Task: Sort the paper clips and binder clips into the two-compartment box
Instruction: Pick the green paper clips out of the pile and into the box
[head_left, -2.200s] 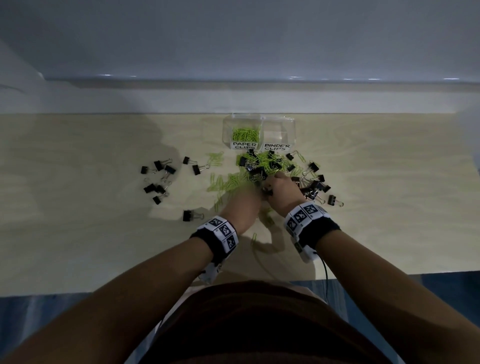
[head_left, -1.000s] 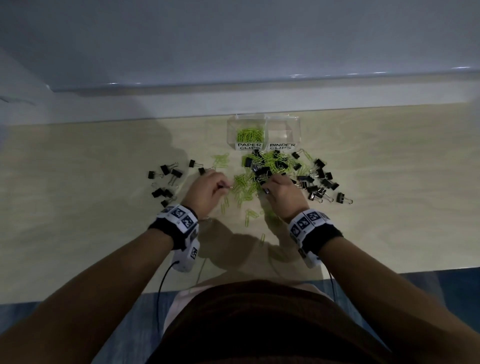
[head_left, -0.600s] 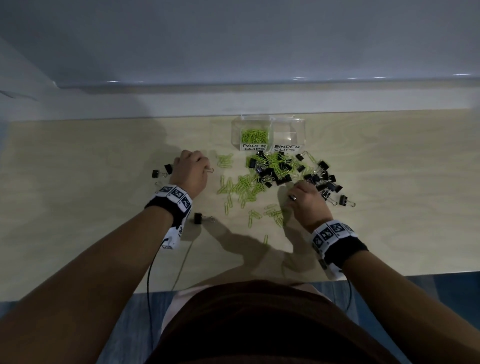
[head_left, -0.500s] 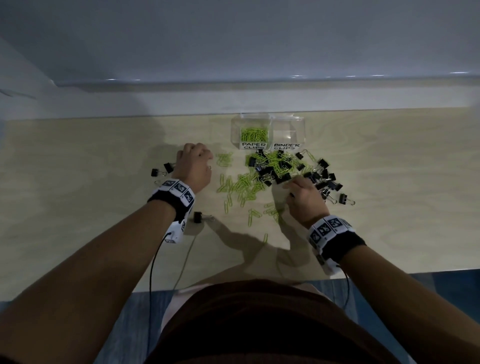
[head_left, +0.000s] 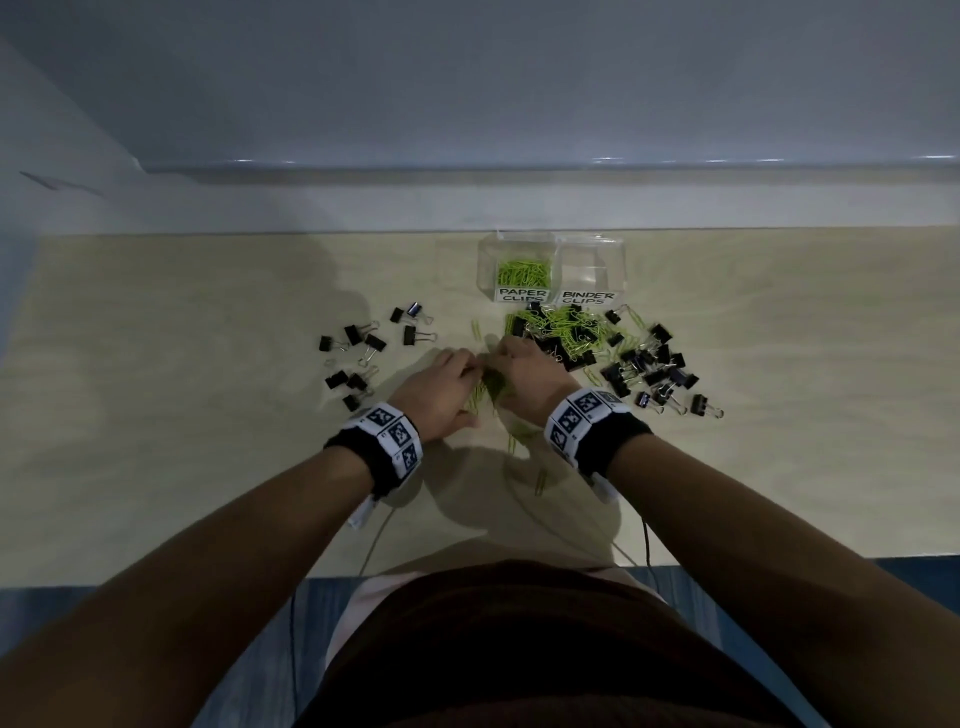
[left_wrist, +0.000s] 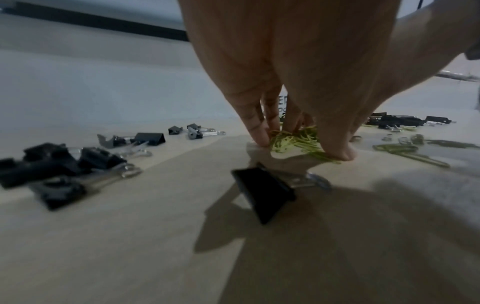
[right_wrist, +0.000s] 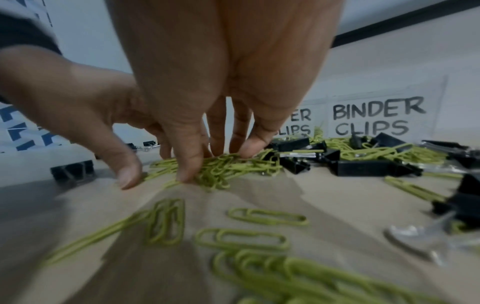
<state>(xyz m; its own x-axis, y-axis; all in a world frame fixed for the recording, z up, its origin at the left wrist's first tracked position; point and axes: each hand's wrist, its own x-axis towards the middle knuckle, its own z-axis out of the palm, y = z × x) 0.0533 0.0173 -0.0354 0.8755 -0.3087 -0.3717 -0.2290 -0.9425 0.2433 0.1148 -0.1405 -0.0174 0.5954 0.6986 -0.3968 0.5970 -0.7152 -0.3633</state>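
Observation:
A clear two-compartment box (head_left: 553, 240) stands at the back of the table. Its left half, labelled PAPER CLIPS, holds green paper clips (head_left: 523, 273); the right half (head_left: 592, 270) is labelled BINDER CLIPS. My left hand (head_left: 474, 373) and right hand (head_left: 506, 361) meet in front of it over a clump of green paper clips (head_left: 491, 387). In the left wrist view my left hand (left_wrist: 298, 145) has fingers and thumb closed around the clump. In the right wrist view my right hand (right_wrist: 218, 162) pinches the same clump (right_wrist: 221, 170).
A mixed heap of green paper clips and black binder clips (head_left: 566, 335) lies just before the box. More binder clips (head_left: 649, 374) spread to the right and a looser group (head_left: 363, 353) to the left. One binder clip (left_wrist: 265, 193) lies under my left wrist. Loose paper clips (right_wrist: 241, 238) lie nearer me.
My left hand has come in from the binder clips on the left and my right hand has shifted left. Both now meet on the green clump in the middle.

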